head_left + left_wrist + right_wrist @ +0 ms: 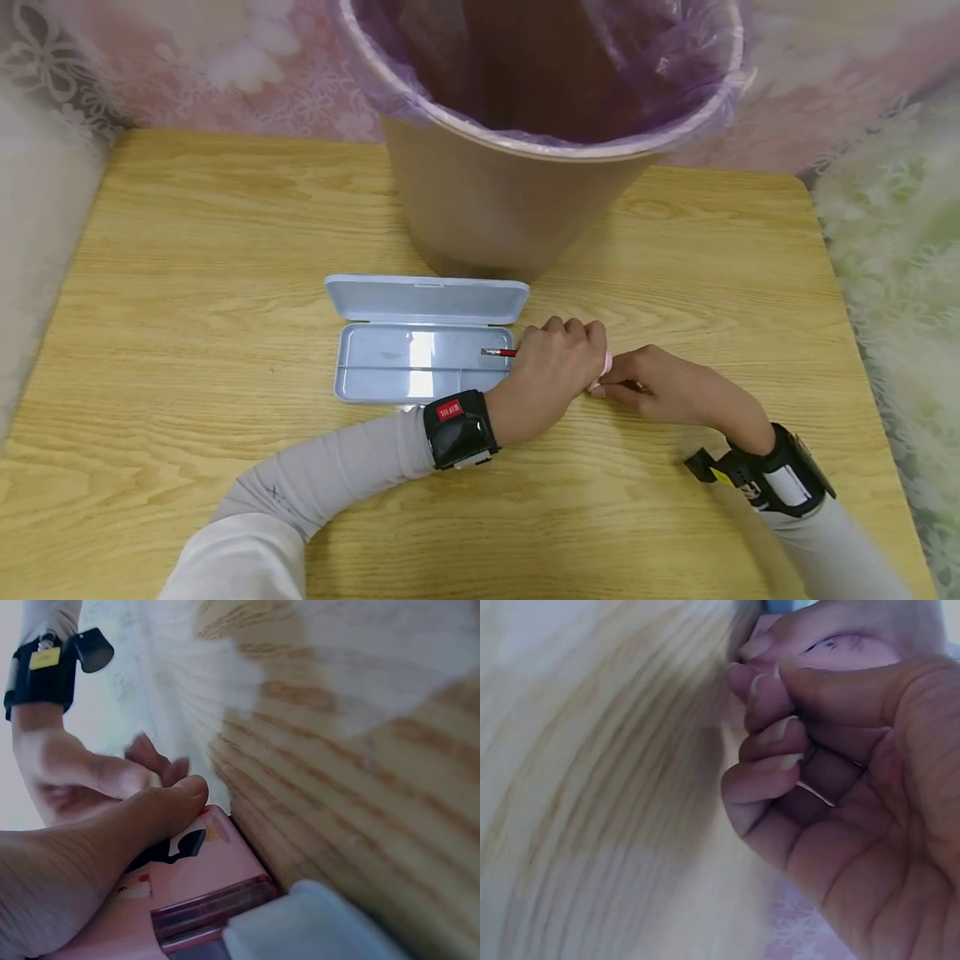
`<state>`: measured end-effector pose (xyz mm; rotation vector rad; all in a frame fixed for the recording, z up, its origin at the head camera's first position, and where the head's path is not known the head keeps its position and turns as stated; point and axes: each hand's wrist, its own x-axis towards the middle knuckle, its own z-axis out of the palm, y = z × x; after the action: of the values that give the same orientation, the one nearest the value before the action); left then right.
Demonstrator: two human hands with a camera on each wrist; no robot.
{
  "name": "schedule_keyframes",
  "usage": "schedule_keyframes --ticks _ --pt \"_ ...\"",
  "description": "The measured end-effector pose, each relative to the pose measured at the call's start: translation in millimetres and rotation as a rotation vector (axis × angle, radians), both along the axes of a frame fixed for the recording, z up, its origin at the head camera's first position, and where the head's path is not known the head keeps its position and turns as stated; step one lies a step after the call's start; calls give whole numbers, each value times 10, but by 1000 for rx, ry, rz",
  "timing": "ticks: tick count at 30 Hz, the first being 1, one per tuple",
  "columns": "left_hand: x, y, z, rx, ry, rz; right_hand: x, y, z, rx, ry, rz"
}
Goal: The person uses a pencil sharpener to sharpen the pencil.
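My left hand (551,367) grips a pink box-shaped case with cartoon print (229,855), its thumb along the printed face. Dark red translucent trim (214,904) edges a window at the near end of it. A thin dark red stick with a silvery end (497,352) juts left from under this hand, over the pale blue pencil case (390,337). My right hand (667,387) is curled at the pink case's right end, thumb and index tips (754,690) together beside the left thumb. I cannot tell whether anything is between those tips.
The pale blue pencil case stands with its lid (427,300) raised at the back, divided inside into compartments. Behind it a large brown bin (510,208) with a purple liner (420,92) stands on the wooden table (187,250). Floral fabric (300,83) hangs at the back.
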<state>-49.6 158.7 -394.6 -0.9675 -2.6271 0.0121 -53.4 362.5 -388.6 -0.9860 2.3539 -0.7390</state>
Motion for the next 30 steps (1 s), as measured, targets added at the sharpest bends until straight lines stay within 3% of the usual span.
schedule_keyframes --ticks 8,13,19,25,27,30 --pt "4 -2 4 -21 -26 -27 201 22 250 -39 60 33" --pt "-3 -2 0 -16 1 -23 188 73 410 -129 133 26" --pt "-20 -17 0 -15 27 -7 28 123 490 -177 239 -19" --pt "-17 -16 -23 42 104 29 -235 97 402 -164 333 -121" --pt "-9 -11 -27 48 112 21 -303 104 352 -158 311 -132" --pt "4 -5 -22 36 104 7 -388 151 241 -169 193 -139"
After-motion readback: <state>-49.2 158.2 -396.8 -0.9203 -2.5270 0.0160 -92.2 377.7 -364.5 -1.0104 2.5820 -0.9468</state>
